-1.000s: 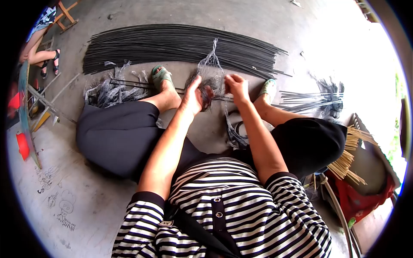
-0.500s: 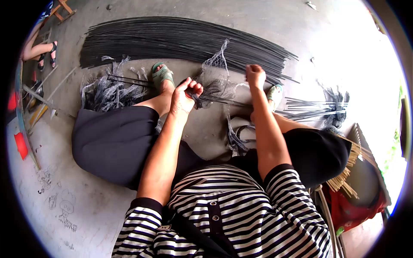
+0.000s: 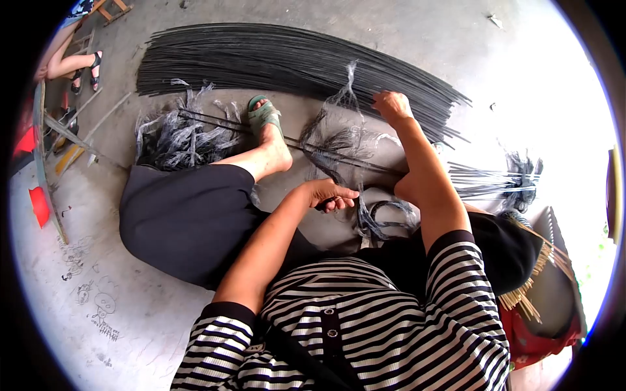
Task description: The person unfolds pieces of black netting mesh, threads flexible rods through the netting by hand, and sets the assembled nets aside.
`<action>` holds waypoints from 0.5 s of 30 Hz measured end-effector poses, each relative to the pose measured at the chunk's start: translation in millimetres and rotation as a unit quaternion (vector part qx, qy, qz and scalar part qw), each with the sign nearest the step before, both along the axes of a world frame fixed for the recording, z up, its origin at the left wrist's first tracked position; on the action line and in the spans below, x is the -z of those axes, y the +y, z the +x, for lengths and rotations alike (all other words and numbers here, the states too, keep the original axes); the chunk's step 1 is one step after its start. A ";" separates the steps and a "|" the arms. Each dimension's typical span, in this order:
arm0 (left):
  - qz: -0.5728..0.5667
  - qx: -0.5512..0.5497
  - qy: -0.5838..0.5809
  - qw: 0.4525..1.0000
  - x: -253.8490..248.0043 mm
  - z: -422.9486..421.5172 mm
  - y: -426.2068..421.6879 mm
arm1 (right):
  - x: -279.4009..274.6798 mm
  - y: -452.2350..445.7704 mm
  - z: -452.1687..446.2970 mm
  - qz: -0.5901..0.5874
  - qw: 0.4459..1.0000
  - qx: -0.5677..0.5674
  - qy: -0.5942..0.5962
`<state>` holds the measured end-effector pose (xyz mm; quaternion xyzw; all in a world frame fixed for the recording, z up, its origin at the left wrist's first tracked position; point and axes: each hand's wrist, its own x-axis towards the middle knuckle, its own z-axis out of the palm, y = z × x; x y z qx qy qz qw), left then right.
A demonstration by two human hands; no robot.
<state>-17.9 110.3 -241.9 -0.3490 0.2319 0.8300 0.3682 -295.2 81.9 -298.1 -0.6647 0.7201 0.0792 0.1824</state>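
My left hand (image 3: pixel 331 194) is closed on the end of a dark mesh bundle, low between my knees. From it the dark netting (image 3: pixel 336 140) runs up and spreads over thin black rods beside my sandalled foot. My right hand (image 3: pixel 392 105) is closed above the near edge of the long pile of black rods (image 3: pixel 280 58); what its fingers hold is too small to make out. Pale, stringy mesh (image 3: pixel 347 91) lies between that hand and the foot. Below, more grey mesh strands (image 3: pixel 370 218) hang by my lap.
A heap of grey mesh (image 3: pixel 189 133) lies at the left, and a tied bundle of rods (image 3: pixel 499 177) at the right. Bamboo sticks (image 3: pixel 521 296) stick out by a red bag (image 3: pixel 538 342). Another person's legs (image 3: pixel 72 64) show at the upper left.
My left hand has come down toward my lap, drawing the dark mesh with it. My right hand has moved up and right, away from the left one. The camera view has shifted slightly.
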 end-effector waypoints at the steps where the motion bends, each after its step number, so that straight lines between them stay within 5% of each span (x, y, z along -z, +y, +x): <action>1: -0.009 0.009 0.021 1.000 3.2 2.2 1.0 | -9.9 0.1 -4.2 -0.016 1.000 -0.007 0.013; 7: -0.093 -0.141 0.197 0.966 5.1 5.5 0.7 | -84.7 -12.6 -5.1 -0.161 0.985 0.044 -0.050; 12: 0.093 -0.397 0.192 0.893 -19.3 3.6 -8.5 | -162.2 -14.7 3.0 -0.254 0.964 0.080 -0.029; 15: 0.117 -0.425 0.207 0.874 -27.3 10.1 -13.6 | -200.9 -5.1 0.6 -0.311 0.944 0.097 -0.052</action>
